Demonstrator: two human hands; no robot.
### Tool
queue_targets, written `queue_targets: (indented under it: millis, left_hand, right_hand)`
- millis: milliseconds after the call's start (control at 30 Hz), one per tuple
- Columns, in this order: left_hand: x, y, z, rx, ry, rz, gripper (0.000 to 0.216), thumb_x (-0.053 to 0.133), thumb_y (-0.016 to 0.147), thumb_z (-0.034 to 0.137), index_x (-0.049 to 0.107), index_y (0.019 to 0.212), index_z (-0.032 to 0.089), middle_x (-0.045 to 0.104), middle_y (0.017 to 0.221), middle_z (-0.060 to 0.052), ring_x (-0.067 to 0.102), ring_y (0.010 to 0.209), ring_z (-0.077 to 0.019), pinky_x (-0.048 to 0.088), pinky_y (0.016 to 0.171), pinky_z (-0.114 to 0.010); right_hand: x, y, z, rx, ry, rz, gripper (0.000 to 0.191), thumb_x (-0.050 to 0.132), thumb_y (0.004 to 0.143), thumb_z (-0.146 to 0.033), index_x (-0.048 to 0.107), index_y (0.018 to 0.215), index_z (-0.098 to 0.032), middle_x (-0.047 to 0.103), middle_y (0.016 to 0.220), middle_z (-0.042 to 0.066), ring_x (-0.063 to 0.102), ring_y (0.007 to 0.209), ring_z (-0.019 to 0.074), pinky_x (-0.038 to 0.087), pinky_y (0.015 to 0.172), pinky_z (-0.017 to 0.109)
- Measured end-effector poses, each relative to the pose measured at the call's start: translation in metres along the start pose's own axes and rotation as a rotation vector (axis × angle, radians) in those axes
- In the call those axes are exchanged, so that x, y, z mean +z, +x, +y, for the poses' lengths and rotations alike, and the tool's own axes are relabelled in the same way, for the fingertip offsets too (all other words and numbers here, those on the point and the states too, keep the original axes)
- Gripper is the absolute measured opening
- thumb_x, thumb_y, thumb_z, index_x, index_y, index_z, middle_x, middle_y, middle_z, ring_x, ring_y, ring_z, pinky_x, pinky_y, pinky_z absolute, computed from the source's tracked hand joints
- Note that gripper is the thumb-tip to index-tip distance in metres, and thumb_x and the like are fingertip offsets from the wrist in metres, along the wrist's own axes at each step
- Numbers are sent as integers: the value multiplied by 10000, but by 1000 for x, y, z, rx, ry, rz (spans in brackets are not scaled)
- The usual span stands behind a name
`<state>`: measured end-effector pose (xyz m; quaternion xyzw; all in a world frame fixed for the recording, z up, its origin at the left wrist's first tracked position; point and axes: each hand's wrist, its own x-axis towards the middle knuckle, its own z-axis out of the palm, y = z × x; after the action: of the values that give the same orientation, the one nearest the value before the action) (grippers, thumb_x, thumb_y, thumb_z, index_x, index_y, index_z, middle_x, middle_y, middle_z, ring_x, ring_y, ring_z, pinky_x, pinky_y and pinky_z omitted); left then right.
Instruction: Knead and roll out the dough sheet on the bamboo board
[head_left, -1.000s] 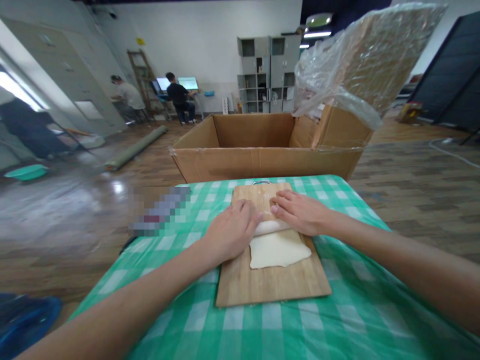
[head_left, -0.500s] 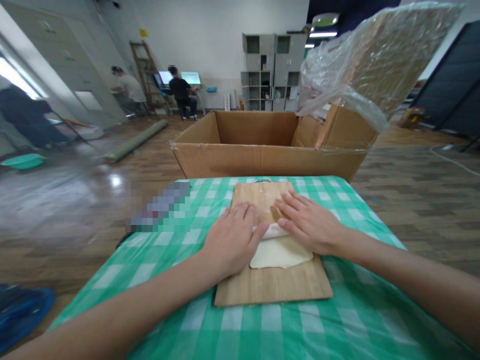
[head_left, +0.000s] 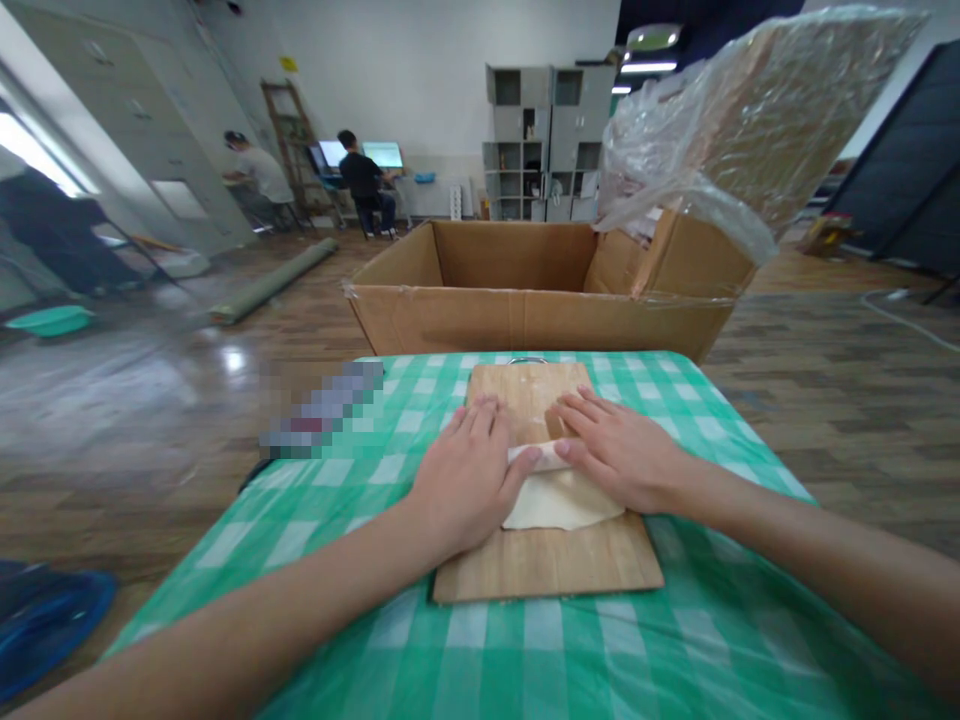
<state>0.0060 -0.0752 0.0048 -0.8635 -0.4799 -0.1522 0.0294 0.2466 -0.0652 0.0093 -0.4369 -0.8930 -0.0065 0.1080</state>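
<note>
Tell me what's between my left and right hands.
In the head view, a pale roll lies between the left hand and the right hand, with flat dough on its near side and the board beneath.

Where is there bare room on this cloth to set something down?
Free: checked cloth nearer than the cutting board, between forearms; also between board and blurred item. Crowded: mid-board, with dough, white cylinder, left hand and right hand.

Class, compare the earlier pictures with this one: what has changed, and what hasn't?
The left hand and right hand have shifted slightly toward the wearer; their thumbs, first beyond the white cylinder, now overlap it. Nothing was picked up or let go. The dough sheet remains flat on the cutting board.
</note>
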Motion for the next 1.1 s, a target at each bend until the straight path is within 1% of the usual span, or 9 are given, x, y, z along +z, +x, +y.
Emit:
queue_targets:
  millis: [67, 167, 267, 467, 600, 767, 867, 1000, 1100]
  left_hand:
    - [-4, -23, 13, 16, 32, -16, 731, 328, 1050, 585, 421, 1513, 26, 421, 1595, -279, 376, 1511, -396, 322, 1213, -593]
    - [-8, -50, 26, 76, 57, -25, 815, 363, 1024, 629, 378, 1543, 1, 354, 1632, -283, 305, 1545, -405, 311, 1233, -572]
    - [-9, -54, 28, 96, 50, -24, 832, 364, 1020, 643, 380, 1543, -4, 350, 1631, -287, 293, 1549, -407, 317, 1233, -567]
    - [1, -4, 4, -34, 19, -74, 744, 267, 1065, 595, 438, 1501, 17, 464, 1564, -283, 417, 1492, -382, 354, 1203, -547]
    - [8, 32, -19, -49, -8, -77, 677, 236, 1070, 583, 555, 1354, 58, 566, 1461, -277, 514, 1415, -383, 424, 1129, -532]
    - [10, 47, -31, -17, -76, -96, 589, 227, 1078, 540, 613, 1232, 122, 632, 1364, -240, 495, 1430, -364, 398, 1134, -549]
    - [10, 39, -25, -17, -39, -75, 625, 233, 1075, 543, 595, 1294, 83, 600, 1414, -264, 466, 1448, -382, 365, 1158, -575]
    - [5, 12, -5, -30, 60, -11, 810, 281, 1045, 629, 433, 1487, -33, 414, 1578, -323, 322, 1533, -413, 274, 1231, -572]
    - [-2, -17, 12, 26, 84, -21, 848, 317, 1024, 668, 386, 1543, 1, 374, 1622, -283, 294, 1549, -402, 270, 1244, -571]
  right_hand:
    - [-2, -22, -15, 34, -11, 5, 709, 278, 1080, -583, 467, 1541, -78, 460, 1598, 209, 362, 1519, 362, 317, 1231, 561]
    - [-2, -48, -30, 5, -19, 24, 758, 356, 1056, -599, 350, 1612, -84, 353, 1658, 203, 280, 1557, 359, 284, 1245, 576]
    - [-2, -50, -30, -18, -21, 26, 747, 362, 1057, -588, 326, 1628, -107, 340, 1666, 186, 257, 1567, 345, 262, 1254, 573]
    - [4, 6, 5, 22, -41, 17, 685, 210, 1092, -562, 493, 1537, -124, 470, 1600, 177, 348, 1529, 352, 300, 1230, 565]
    - [13, 45, 35, -106, -44, -17, 615, 194, 1108, -506, 598, 1425, -167, 580, 1505, 151, 424, 1479, 333, 291, 1225, 566]
    - [21, 59, 48, -135, -56, -77, 626, 141, 1121, -448, 599, 1396, -122, 617, 1443, 178, 475, 1436, 329, 313, 1207, 563]
    - [17, 50, 38, -82, -80, -62, 677, 134, 1112, -498, 543, 1469, -95, 540, 1532, 198, 389, 1503, 351, 260, 1241, 570]
    - [8, 20, 9, 57, -80, 33, 712, 199, 1091, -572, 484, 1541, -101, 357, 1659, 205, 233, 1568, 381, 236, 1253, 595]
    - [3, -12, -14, 65, -68, 43, 711, 244, 1088, -558, 415, 1584, -78, 335, 1666, 204, 211, 1577, 363, 227, 1266, 578]
